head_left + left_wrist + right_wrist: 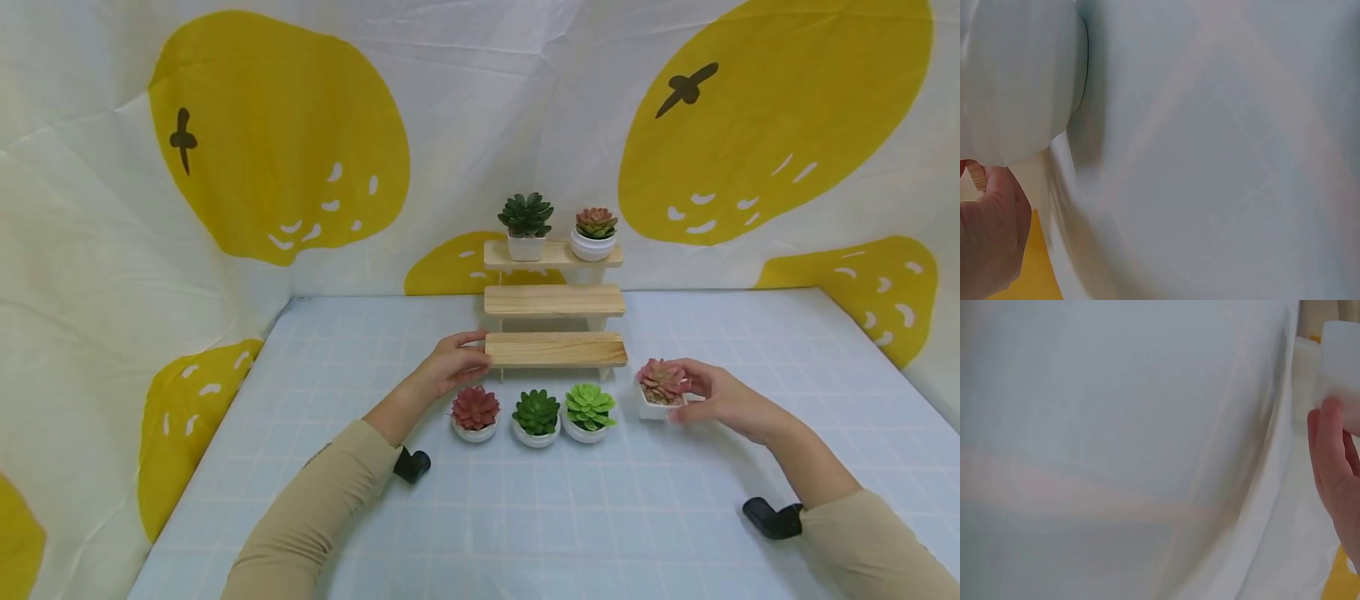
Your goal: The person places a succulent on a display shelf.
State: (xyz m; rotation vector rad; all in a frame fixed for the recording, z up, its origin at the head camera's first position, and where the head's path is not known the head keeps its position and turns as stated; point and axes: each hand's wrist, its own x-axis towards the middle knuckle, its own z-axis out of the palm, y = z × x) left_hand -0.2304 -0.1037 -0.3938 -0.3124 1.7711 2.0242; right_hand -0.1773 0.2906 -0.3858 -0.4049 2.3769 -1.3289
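while my left hand (pixel 456 367) pinches the left end of the lowest plank (pixel 555 350) of the stepped stand (pixel 555 300), my right hand (pixel 723 406) is clamped on the white square pot (pixel 656 412) of the pink succulent (pixel 663 381), thumb on the near side, fingers behind. that pot is just to the right of the stand; i can't tell whether its base touches the table (pixel 480 533). to do this well, i should press on the pot wall, spare the leaves and keep it level. my left hand ought to steady the plank without tugging, since a jolt could tip the dark-leaved plant (pixel 526 217) or the orange-tinged plant (pixel 596 223) up top. the lime succulent (pixel 590 406) stands near on the pot's left, so i'd best leave it room.
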